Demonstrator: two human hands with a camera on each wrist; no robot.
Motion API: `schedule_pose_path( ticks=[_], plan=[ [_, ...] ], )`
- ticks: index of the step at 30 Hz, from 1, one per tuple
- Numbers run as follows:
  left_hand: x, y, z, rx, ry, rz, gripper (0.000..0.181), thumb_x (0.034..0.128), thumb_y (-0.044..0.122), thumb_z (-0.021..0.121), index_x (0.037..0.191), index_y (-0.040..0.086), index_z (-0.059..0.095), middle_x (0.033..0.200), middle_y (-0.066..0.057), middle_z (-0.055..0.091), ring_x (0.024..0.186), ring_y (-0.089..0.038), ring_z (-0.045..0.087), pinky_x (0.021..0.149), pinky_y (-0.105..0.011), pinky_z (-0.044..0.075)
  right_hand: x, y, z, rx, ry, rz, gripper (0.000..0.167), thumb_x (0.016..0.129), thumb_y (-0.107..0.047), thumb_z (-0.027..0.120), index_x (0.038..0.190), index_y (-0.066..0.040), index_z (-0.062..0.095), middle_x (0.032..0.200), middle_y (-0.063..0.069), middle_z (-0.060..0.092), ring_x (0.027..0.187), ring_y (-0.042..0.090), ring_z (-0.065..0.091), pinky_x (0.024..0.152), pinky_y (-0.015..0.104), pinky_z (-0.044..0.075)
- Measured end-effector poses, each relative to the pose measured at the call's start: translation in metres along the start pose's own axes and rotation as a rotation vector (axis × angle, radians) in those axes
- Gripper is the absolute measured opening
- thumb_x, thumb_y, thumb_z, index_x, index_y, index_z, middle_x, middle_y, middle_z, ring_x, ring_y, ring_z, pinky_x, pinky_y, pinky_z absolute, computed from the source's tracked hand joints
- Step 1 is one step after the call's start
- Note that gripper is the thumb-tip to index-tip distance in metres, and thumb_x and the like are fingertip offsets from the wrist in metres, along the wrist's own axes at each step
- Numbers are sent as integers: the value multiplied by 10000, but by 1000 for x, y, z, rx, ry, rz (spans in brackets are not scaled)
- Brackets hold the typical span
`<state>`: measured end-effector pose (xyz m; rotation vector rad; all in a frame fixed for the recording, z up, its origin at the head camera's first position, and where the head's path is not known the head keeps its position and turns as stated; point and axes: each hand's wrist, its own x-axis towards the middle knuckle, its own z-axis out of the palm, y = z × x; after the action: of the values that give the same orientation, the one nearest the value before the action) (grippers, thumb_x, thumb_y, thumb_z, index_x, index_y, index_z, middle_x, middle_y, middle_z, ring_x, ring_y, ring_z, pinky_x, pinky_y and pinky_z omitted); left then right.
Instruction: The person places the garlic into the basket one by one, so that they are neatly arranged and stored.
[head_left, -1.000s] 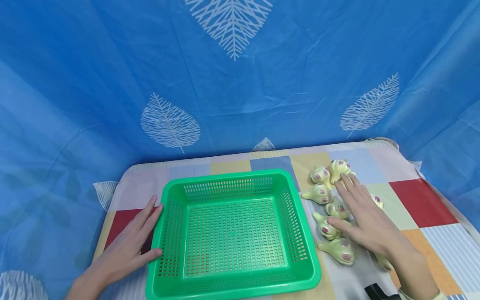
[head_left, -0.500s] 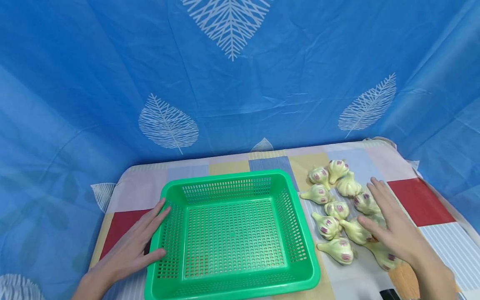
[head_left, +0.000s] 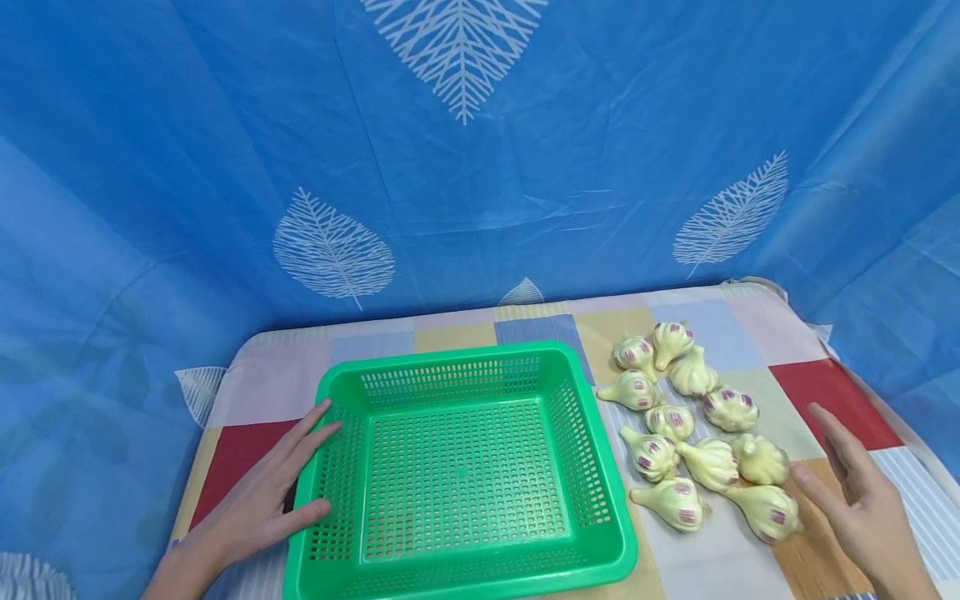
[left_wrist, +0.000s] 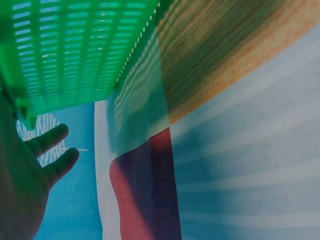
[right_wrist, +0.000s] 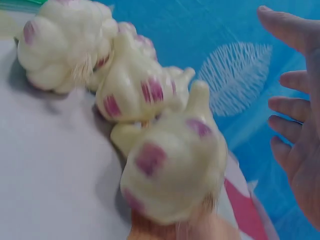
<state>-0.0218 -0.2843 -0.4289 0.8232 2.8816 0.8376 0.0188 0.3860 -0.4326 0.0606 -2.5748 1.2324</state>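
A green perforated plastic basket (head_left: 465, 475) sits at the middle of the table. My left hand (head_left: 262, 500) rests against its left rim with the fingers extended; in the left wrist view, fingers (left_wrist: 60, 165) show beside the basket wall (left_wrist: 75, 60). To the right of the basket lie several garlic bulbs (head_left: 708, 462), cream with purple marks. My right hand (head_left: 862, 500) is held to the right of them, fingers relaxed, holding nothing. In the right wrist view, that hand (right_wrist: 300, 115) is apart from the nearest garlic bulb (right_wrist: 172, 165).
A patchwork tablecloth (head_left: 727, 558) covers the table. Behind it hangs a blue curtain (head_left: 480, 208) with white leaf prints, which also runs down both sides. The table's right edge runs past my right hand.
My right hand has moved from over the garlic bulbs to the right and toward me, uncovering them. My left hand has shifted slightly further over the basket rim.
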Motion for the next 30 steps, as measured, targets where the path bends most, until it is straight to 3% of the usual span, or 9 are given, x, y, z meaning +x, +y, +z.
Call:
schedule_pose_path(
  ticks=[5, 8, 12, 18, 23, 30],
  plan=[
    [1, 0, 0, -19, 4, 2, 892, 833, 286, 781, 1590, 179, 320, 1675, -22, 148, 1466, -115, 214, 922, -537, 535, -16, 10, -1, 95, 57, 40, 737, 944, 164, 552, 1590, -71, 287, 1591, -29, 344, 1473, 70, 239, 1117, 105, 206],
    [0, 0, 1, -21, 12, 6, 886, 836, 279, 775, 1589, 170, 323, 1674, -25, 153, 1464, -96, 206, 905, -533, 545, -25, 21, -1, 275, 92, 64, 680, 938, 198, 512, 1560, 9, 315, 1565, 6, 399, 1447, 70, 312, 1095, 108, 266],
    [0, -1, 2, -19, 26, 10, 880, 835, 272, 771, 1586, 151, 328, 1675, -28, 151, 1465, -67, 192, 895, -529, 551, -33, 44, 1, 449, 119, 108, 618, 955, 180, 495, 1537, 31, 351, 1497, -35, 488, 1368, 10, 417, 1039, 83, 326],
    [1, 0, 2, -29, 20, 8, 886, 831, 268, 776, 1586, 149, 328, 1677, -30, 142, 1469, -65, 182, 900, -510, 554, -39, 67, 8, 460, 126, 231, 595, 994, 75, 547, 1550, -35, 369, 1387, -154, 551, 1251, -88, 490, 962, 40, 357],
    [0, -1, 2, -50, 25, 10, 888, 826, 246, 783, 1583, 141, 331, 1676, -36, 140, 1473, -48, 162, 887, -468, 567, -33, 66, 9, 364, 76, 233, 592, 996, 31, 579, 1548, -31, 375, 1394, -165, 542, 1241, -99, 492, 941, 32, 370],
    [0, -2, 4, -50, 30, 12, 884, 823, 243, 782, 1579, 136, 339, 1677, -36, 141, 1474, -40, 160, 882, -471, 568, -23, 63, 14, 457, 17, 222, 571, 985, 48, 590, 1522, 5, 402, 1399, -128, 569, 1239, -84, 513, 931, 46, 398]
  ],
)
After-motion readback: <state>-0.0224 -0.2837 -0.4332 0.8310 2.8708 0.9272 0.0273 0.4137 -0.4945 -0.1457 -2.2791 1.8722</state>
